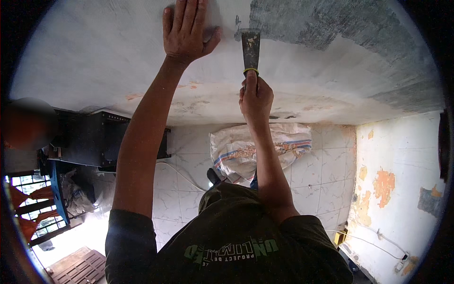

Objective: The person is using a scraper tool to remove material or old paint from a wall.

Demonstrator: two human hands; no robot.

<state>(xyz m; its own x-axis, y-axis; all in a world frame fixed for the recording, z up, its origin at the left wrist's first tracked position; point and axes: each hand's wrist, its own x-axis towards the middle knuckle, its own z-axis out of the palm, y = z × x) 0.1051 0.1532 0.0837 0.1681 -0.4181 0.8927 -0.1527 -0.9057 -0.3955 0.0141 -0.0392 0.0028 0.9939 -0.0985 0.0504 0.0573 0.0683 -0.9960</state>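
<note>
My left hand (187,33) lies flat on the painted wall (106,46), palm down with the fingers and thumb spread; its fingertips run up to the top rim of the view. In my right hand (257,94) is a putty knife (251,49) with a worn, stained blade and a yellow band near the handle. The blade points up, and its edge meets the wall beside a small grey mark. A large bare grey patch (340,26) spreads up and right of the blade, with ragged borders against the white coating.
Below the wall, a woven plastic sack (230,142) lies on the tiled floor (305,174) with orange and white flakes on it. A black cabinet (88,138) stands left. On the right, a peeling wall (397,152) carries a plugged-in white cable (376,245). A blurred round shape (30,124) is far left.
</note>
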